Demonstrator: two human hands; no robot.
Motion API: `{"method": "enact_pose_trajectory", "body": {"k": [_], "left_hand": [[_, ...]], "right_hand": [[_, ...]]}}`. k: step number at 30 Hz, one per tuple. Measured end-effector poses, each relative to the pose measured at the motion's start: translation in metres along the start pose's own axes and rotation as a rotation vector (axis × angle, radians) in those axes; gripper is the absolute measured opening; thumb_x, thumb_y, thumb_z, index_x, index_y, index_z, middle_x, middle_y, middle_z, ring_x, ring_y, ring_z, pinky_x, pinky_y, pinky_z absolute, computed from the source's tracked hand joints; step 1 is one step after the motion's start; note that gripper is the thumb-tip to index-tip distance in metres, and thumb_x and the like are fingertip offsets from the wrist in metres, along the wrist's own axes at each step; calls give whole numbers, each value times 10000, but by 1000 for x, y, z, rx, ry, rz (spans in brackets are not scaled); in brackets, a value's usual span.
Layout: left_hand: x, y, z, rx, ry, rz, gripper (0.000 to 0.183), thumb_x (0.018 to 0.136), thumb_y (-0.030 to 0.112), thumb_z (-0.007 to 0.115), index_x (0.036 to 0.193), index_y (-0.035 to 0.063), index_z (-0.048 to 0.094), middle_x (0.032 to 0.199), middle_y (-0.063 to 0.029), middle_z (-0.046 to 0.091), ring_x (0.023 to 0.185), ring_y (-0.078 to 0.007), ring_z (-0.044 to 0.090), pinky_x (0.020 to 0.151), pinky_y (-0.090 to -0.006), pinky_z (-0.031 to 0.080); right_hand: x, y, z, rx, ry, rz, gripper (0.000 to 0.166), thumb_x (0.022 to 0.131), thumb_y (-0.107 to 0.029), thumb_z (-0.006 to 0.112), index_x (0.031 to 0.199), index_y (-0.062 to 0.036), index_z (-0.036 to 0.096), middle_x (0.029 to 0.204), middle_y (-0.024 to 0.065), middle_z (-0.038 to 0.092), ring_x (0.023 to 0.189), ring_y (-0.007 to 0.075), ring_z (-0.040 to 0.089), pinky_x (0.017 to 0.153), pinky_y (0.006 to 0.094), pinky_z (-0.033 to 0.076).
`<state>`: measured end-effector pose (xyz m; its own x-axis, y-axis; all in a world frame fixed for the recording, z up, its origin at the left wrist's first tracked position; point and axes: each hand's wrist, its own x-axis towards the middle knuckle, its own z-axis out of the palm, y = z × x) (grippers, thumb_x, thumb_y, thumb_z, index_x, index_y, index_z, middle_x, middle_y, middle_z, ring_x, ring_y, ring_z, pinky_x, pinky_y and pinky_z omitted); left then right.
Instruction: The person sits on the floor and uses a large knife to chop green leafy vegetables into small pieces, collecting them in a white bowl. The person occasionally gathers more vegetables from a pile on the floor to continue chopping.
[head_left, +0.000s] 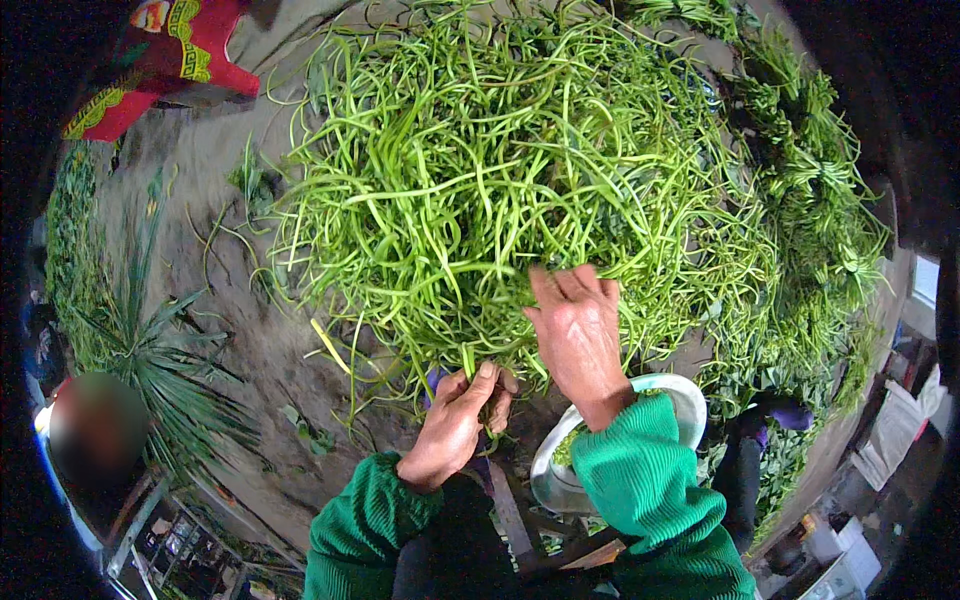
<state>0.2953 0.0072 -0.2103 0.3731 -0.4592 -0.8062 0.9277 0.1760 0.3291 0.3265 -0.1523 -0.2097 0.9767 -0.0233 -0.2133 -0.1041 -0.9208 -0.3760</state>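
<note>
A large heap of long green plant stems (450, 195) lies on the ground before me. At its near edge, my left hand (465, 409) has its fingers closed around a few green stems that stand up from the fist. To the right, my right hand (577, 322) reaches over the heap with its fingers bent down at the stems; its fingertips are blurred, and whether they grip any stem cannot be told. Under my right forearm stands a white basin (691, 405) with small green pieces inside, partly hidden by the green sleeve.
Tied bundles of green stems (817, 172) lie along the right. At the left are long, narrow green leaves (161, 360) and a person (97, 435). A red piece with a yellow pattern (217, 45) is at the upper left. White containers (840, 562) stand at the lower right.
</note>
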Motion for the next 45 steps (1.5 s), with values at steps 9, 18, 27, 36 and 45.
{"method": "enact_pose_trajectory", "body": {"k": [9, 18, 27, 36, 45], "left_hand": [[-3, 2, 8, 91, 60, 239, 339, 916, 305, 397, 972, 13, 559, 658, 27, 467, 579, -59, 400, 516, -208, 318], [-7, 0, 6, 42, -66, 360, 436, 917, 341, 354, 1118, -18, 496, 855, -8, 533, 717, -64, 430, 597, -197, 305], [-8, 14, 3, -361, -174, 327, 443, 927, 331, 294, 1158, -30, 407, 694, -61, 483, 639, -166, 450, 709, -320, 401], [-9, 12, 9, 566, -380, 233, 261, 925, 229, 382, 936, -8, 489, 684, -2, 466, 620, -81, 422, 557, -228, 362], [-7, -1, 1, 615, -20, 285, 173, 895, 144, 439, 808, -3, 470, 646, -36, 431, 598, -126, 354, 536, -281, 346]], "right_hand": [[-51, -22, -55, 584, 230, 216, 197, 652, 3, 657, 820, 9, 555, 806, 135, 557, 758, 316, 541, 655, 364, 447], [-71, -36, -17, 809, 48, 210, 164, 673, 12, 649, 807, 9, 555, 771, 137, 522, 682, 293, 540, 603, 342, 448], [-109, -10, -1, 626, -138, 78, 160, 640, 5, 637, 792, -7, 586, 800, 123, 540, 721, 300, 562, 613, 347, 470], [-80, -3, -28, 912, -176, 251, 275, 750, -64, 594, 996, 47, 541, 912, 203, 563, 826, 336, 562, 728, 349, 451], [-68, -25, -38, 888, 80, 555, 71, 780, -46, 586, 794, 23, 581, 692, 98, 566, 596, 164, 522, 544, 257, 413]]}}
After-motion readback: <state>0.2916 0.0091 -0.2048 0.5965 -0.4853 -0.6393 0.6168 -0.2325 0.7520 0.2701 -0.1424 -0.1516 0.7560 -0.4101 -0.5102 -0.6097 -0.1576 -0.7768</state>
